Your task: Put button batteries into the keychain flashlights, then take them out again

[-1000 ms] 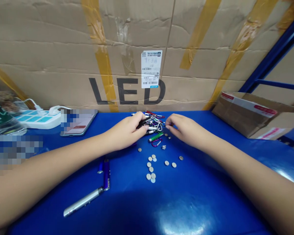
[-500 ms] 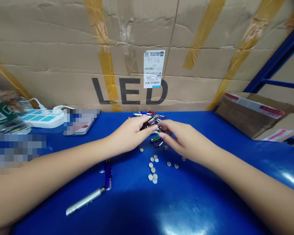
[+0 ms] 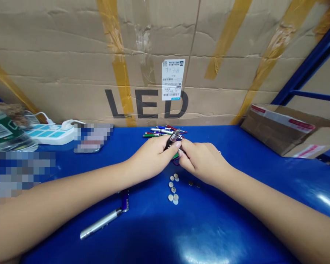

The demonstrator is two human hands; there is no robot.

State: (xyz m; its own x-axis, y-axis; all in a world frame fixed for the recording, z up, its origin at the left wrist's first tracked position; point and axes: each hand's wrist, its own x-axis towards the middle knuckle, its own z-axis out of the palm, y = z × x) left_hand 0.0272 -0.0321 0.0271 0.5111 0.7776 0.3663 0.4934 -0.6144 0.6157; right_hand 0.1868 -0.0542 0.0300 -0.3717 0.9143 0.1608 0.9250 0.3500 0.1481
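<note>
My left hand is closed round a small black penlight with a silver tip, which points up and away from me. Closed fingers of my right hand meet the left fingertips and pinch something dark and silver; whether it is part of the penlight I cannot tell. Behind both hands lies a heap of coloured penlights, partly covered by them. Several round button cells lie on the blue table in front of my hands. Beyond my left forearm's near side rest a silver penlight and a purple penlight.
A white power strip with plugs stands at the left, beside a plastic bottle. A partly blurred phone lies near it. The large LED carton walls off the back. At the right sits an open cardboard box.
My right hand has closed its fingers more tightly and turned over against the left. It now hides some of the button cells. The view has shifted slightly.
</note>
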